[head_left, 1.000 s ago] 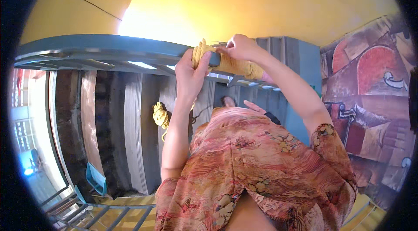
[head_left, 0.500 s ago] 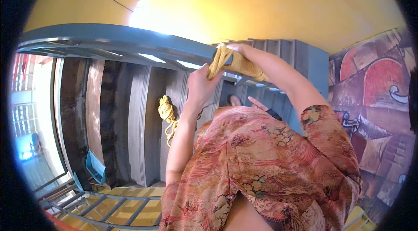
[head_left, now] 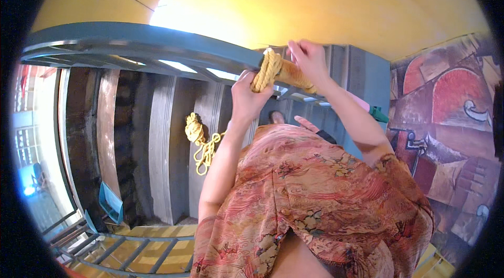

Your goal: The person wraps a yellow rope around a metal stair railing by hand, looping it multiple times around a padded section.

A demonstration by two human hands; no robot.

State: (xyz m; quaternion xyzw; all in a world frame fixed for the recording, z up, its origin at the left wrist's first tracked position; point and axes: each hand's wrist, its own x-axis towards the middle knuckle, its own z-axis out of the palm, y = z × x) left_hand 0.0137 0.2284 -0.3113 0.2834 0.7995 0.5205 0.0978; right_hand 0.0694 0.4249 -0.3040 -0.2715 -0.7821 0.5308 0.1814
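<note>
Thick yellow rope (head_left: 269,72) is looped around the blue handrail (head_left: 210,47) in front of me. More of the same rope lies wound in tight turns along the rail just right of that loop. My left hand (head_left: 251,95) grips the loop from below, its fingers closed around the rope and partly hidden behind it. Just above the wound stretch, my right hand (head_left: 312,62) is raised with its fingers bent and somewhat apart; nothing shows in it. A loose yellow rope bundle (head_left: 195,130) rests on the steps to the left, with slack coils trailing toward my left forearm.
Grey stair treads (head_left: 161,147) descend to the left. A second metal railing (head_left: 142,254) runs along the lower left, near a light-blue bin-like object (head_left: 111,203). A yellow wall (head_left: 325,5) rises ahead, and a painted mural (head_left: 451,120) covers the right side. A green item (head_left: 379,114) shows beyond my right forearm.
My right hand has come from behind the rope to above the wound stretch, away from the loop. My left hand stays on the loop. A green item has come into sight at right.
</note>
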